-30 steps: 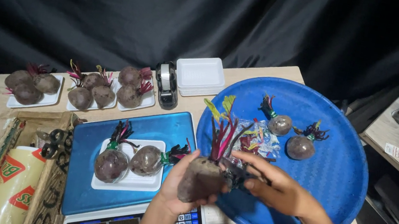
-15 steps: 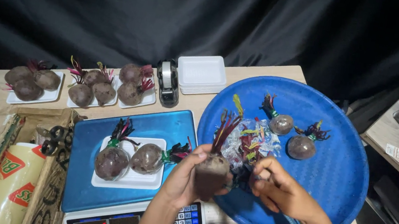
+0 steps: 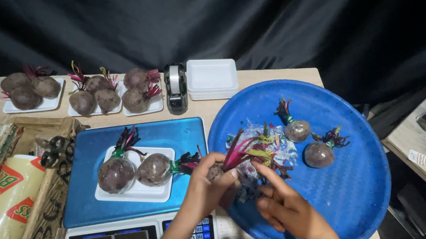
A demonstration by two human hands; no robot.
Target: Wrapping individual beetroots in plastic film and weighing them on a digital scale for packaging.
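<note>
While the left hand (image 3: 208,185) clamps a round dark-red beetroot (image 3: 218,173) at the big blue round plastic tray's (image 3: 364,179) near rim, the right hand (image 3: 285,206) hovers beside it. Its fingers curl loosely, gripping nothing.

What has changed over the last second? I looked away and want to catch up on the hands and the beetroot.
The left hand still grips the beetroot, now more covered by its fingers. The right hand has drawn back from the stalks, fingers spread just beside it. The two beetroots on the blue tray and the two on the scale's white tray stayed put.
</note>
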